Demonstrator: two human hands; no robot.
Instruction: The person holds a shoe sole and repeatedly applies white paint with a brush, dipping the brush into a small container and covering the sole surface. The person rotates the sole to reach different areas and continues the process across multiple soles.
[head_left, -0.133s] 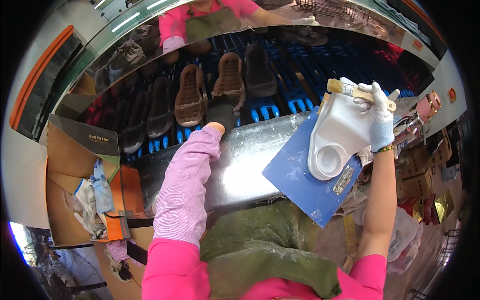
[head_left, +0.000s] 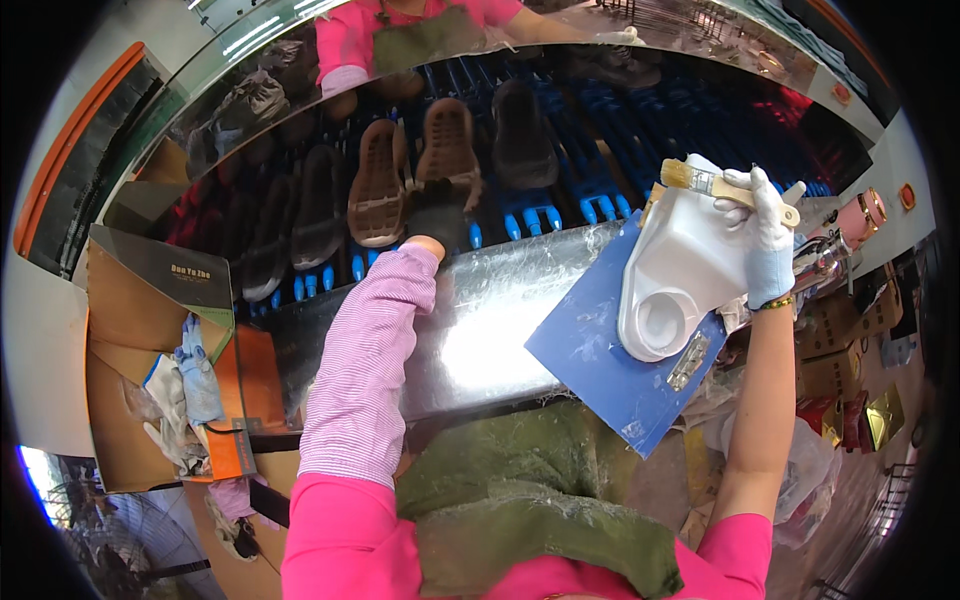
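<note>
My left hand, in a black glove, reaches over the metal ledge and is closed on the lower end of a brown shoe sole. Its fingers are partly lost against the dark background. Just left of it lies a second brown sole, with dark soles on both sides. My right hand, in a white glove, grips the wooden handle of a flat paintbrush, bristles pointing left. That hand is over a white plastic container with a round well at its near end, lying on a blue clipboard.
Blue-pegged racks carry the soles beyond the shiny metal ledge. At left stands an open cardboard box with gloves hanging in it. A pink cylindrical fixture is at far right. Plastic bags lie below right.
My left hand and the brown sole have shifted slightly left relative to the neighbouring soles. The right hand still holds the brush over the white container. The whole view has shifted a little.
</note>
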